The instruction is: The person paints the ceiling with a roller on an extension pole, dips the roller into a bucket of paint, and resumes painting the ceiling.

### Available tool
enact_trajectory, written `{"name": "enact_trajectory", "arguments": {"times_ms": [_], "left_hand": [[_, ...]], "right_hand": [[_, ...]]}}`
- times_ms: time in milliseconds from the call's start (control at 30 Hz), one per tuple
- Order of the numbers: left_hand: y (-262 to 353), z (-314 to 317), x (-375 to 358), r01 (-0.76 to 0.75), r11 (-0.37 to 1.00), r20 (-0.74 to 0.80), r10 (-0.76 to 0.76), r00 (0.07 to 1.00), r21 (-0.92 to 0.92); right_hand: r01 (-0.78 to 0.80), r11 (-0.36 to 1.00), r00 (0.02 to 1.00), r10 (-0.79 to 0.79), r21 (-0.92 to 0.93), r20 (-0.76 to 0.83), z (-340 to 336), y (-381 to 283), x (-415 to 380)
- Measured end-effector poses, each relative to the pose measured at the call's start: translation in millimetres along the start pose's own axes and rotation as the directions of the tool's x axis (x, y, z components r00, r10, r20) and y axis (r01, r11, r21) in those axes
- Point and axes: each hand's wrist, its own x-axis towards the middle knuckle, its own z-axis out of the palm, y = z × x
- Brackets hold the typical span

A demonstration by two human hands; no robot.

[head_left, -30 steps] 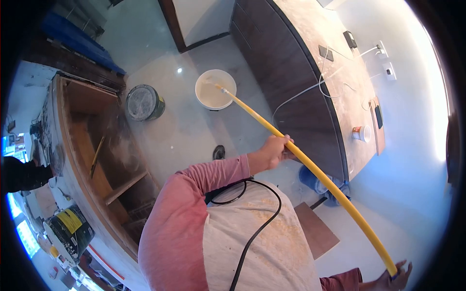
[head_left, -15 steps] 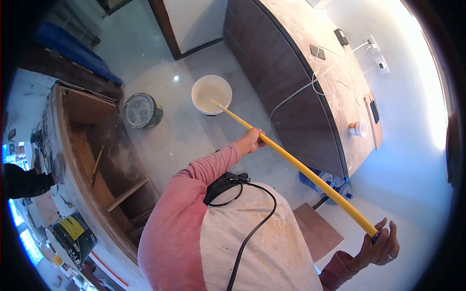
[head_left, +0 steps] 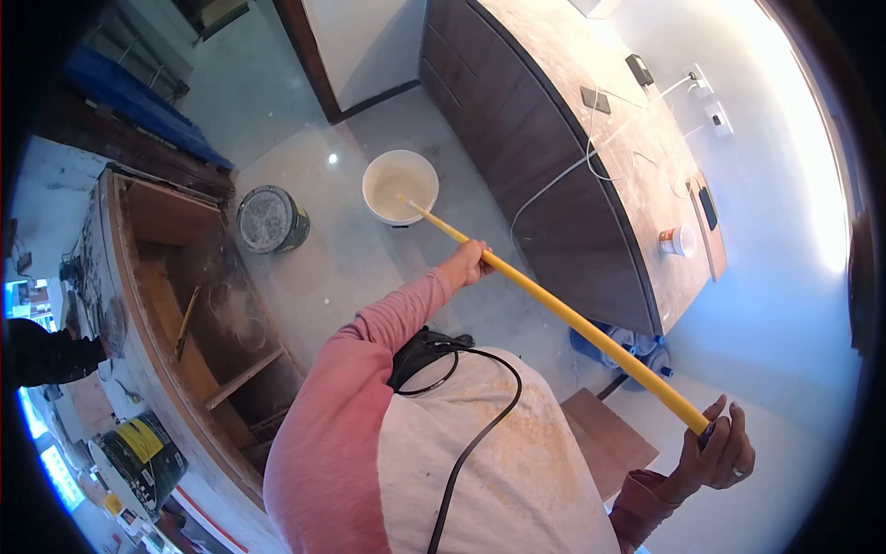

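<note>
1. Yellow pole (head_left: 591, 331): its thin far end is inside the rim of the white bucket (head_left: 399, 166), and its thick near end lies to the right of that bucket, on the person's side. Whether the tip touches the pale stuff in the bucket, I cannot tell.
2. Left hand (head_left: 468, 262): just on the person's side of the bucket, fingers curled round the thin part of the pole.
3. Right hand (head_left: 720, 452): well apart from the bucket, grasping the pole's near end, with some fingertips lifted off it.
4. Doing this well, I judge: let the left hand guide while the right hand steadies the end; keep the tip low within the bucket, clear of its rim; move smoothly, since a long pole probably magnifies small shakes and could tip the bucket.
5. Count: 1 pole, 2 hands holding it, 1 open white bucket.
6. Left of the bucket: 1 lidded bucket (head_left: 268, 222); farther left, 1 open cabinet (head_left: 175, 214) with 1 thin stick (head_left: 187, 319) inside; toward the person, 1 dark tub (head_left: 138, 466) with a yellow label.
7. Right of the bucket: 1 counter (head_left: 651, 268) bearing 1 cup (head_left: 681, 242); beyond it, 2 wall sockets (head_left: 718, 119); toward the person, 1 brown board (head_left: 614, 443).
</note>
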Motion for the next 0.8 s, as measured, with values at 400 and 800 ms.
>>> {"name": "enact_trajectory", "arguments": {"times_ms": [400,800], "left_hand": [[4,6,-28,-0.029,0.993,0.081,0.019,0.997,0.113],[1,31,-74,-0.008,0.981,0.226,-0.037,0.973,0.193]], "right_hand": [[-0.047,0.998,0.999,0.047,-0.049,-0.009,-13,28,2],[-0.125,0.988,0.989,0.131,-0.091,0.064,-25,87,-35]]}}
